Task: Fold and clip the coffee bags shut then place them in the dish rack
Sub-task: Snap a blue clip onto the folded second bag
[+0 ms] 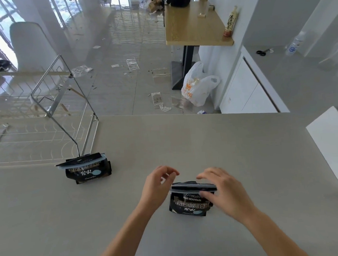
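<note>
A black coffee bag (188,204) stands on the grey table near me, its top folded under a pale blue clip (187,188). My right hand (222,191) pinches the clip's right end, thumb in front and fingers behind. My left hand (157,184) hovers just left of the bag, fingers curled and apart, holding nothing. A second black coffee bag (88,171), also clipped in pale blue, stands further left, beside the foot of the wire dish rack (51,106).
The grey table (184,142) stretches across the view. A white box (331,144) sits at its right edge. Beyond the far edge lie a littered floor, a white plastic bag (197,85), a wooden desk (194,26) and a white counter with scissors (261,52).
</note>
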